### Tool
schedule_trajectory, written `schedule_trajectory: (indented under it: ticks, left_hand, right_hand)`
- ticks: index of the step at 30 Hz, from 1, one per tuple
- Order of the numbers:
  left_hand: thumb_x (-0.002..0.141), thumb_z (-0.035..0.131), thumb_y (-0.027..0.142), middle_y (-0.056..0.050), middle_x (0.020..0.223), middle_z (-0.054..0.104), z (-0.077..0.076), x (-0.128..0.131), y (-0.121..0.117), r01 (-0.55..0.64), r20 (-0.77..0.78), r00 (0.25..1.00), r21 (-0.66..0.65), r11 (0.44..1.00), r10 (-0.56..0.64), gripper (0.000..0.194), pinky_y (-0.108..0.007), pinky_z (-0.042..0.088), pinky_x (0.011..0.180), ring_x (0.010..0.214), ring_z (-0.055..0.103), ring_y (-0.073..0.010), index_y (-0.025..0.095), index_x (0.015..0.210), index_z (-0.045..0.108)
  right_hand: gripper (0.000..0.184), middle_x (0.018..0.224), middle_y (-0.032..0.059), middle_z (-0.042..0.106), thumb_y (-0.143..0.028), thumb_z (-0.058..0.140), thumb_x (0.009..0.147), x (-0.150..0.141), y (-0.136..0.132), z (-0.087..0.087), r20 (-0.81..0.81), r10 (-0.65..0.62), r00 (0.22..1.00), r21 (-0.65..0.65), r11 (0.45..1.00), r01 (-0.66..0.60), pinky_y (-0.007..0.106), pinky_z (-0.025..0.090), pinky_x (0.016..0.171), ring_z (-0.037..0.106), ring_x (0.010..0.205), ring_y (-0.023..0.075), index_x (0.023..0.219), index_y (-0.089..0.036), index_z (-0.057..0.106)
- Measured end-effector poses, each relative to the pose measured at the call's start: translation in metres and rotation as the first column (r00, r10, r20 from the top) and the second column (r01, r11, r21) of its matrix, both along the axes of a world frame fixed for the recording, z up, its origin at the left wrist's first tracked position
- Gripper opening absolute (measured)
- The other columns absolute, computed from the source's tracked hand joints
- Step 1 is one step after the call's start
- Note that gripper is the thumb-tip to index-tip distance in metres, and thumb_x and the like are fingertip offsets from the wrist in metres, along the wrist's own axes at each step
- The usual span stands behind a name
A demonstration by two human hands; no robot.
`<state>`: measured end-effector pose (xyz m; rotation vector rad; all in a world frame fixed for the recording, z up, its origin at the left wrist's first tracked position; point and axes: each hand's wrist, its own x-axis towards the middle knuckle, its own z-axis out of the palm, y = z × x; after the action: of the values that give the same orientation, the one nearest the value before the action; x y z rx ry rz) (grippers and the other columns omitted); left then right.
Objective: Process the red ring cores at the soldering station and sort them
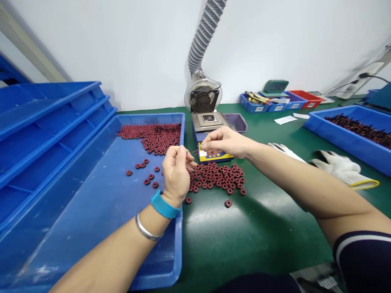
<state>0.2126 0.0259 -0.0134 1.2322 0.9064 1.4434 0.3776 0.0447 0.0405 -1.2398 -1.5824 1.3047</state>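
My left hand [177,173] is closed in a pinch over the right rim of a blue tray [76,203]. Opposite it, my right hand [224,142] pinches in front of a solder-pot-like machine [207,122]. Thin reddish wires [195,152] show between the fingertips; the fingers hide what they come from. Just below both hands lies a pile of small red-and-black wire-wound ring cores [216,177] on the green table [244,240]. Two single cores lie apart in front, one being a wound core [228,203]. More wound cores [161,138] fill the tray's far end.
Empty-looking stacked blue trays [55,122] stand at left. A ribbed exhaust hose [206,34] hangs above the machine. White gloves [336,165] lie at right, near a blue bin [345,134] of dark parts. Tool boxes [255,106] and a digital clock [275,86] stand behind.
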Motion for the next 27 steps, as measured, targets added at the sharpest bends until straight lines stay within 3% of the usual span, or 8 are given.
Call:
schedule_trajectory:
  ticks: [5, 9, 15, 22, 27]
  left_hand:
    - [0.081, 0.061, 0.044, 0.002, 0.061, 0.058, -0.0050, 0.0034, -0.0041, 0.162, -0.109, 0.981, 0.009, 0.987, -0.160, 0.028, -0.018, 0.043, 0.047, 0.052, 0.058, -0.0090, 0.017, 0.077, 0.054]
    - [0.081, 0.059, 0.032, 0.003, 0.056, 0.057, -0.0026, 0.0049, -0.0072, 0.188, -0.122, 0.976, 0.060, 0.980, -0.180, 0.021, -0.018, 0.044, 0.049, 0.048, 0.054, -0.0073, 0.016, 0.068, 0.053]
    - [0.073, 0.058, 0.023, 0.003, 0.051, 0.056, -0.0027, 0.0040, -0.0075, 0.230, -0.133, 0.964, -0.011, 0.973, -0.229, 0.019, -0.019, 0.045, 0.049, 0.045, 0.053, -0.0075, 0.016, 0.057, 0.051]
    - [0.076, 0.063, 0.038, 0.001, 0.067, 0.062, -0.0059, 0.0024, -0.0024, 0.136, -0.044, 0.990, -0.028, 0.990, -0.137, 0.024, -0.018, 0.045, 0.050, 0.056, 0.061, -0.0098, 0.015, 0.077, 0.057]
    - [0.080, 0.060, 0.039, -0.002, 0.077, 0.063, -0.0047, 0.0015, -0.0008, 0.068, -0.078, 0.995, 0.025, 0.997, -0.066, 0.024, -0.018, 0.046, 0.053, 0.061, 0.062, -0.0093, 0.015, 0.078, 0.055]
  right_hand:
    - [0.021, 0.051, -0.0030, 0.058, -0.030, 0.078, 0.059, -0.0008, -0.0042, 0.0014, -0.009, 0.016, 1.000, -0.004, 1.000, -0.016, 0.019, 0.038, 0.048, 0.048, 0.047, 0.0046, 0.061, -0.012, 0.068]
    - [0.021, 0.052, -0.0028, 0.059, -0.029, 0.078, 0.060, -0.0012, -0.0056, 0.0022, -0.016, 0.018, 1.000, 0.012, 1.000, -0.018, 0.020, 0.039, 0.049, 0.049, 0.049, 0.0049, 0.062, -0.011, 0.067]
    - [0.018, 0.052, -0.0031, 0.059, -0.027, 0.075, 0.063, 0.0031, -0.0024, 0.0031, -0.088, -0.065, 0.994, 0.042, 0.997, 0.069, 0.019, 0.040, 0.050, 0.050, 0.049, 0.0045, 0.062, -0.012, 0.066]
    - [0.019, 0.052, -0.0030, 0.059, -0.028, 0.077, 0.062, 0.0031, -0.0067, -0.0019, -0.037, -0.004, 0.999, 0.022, 1.000, 0.004, 0.019, 0.039, 0.049, 0.049, 0.048, 0.0044, 0.063, -0.012, 0.067]
    - [0.018, 0.055, -0.0022, 0.060, -0.030, 0.075, 0.064, 0.0045, -0.0065, -0.0057, 0.043, 0.043, 0.998, 0.045, 0.998, -0.045, 0.020, 0.042, 0.050, 0.050, 0.050, 0.0054, 0.065, -0.012, 0.068]
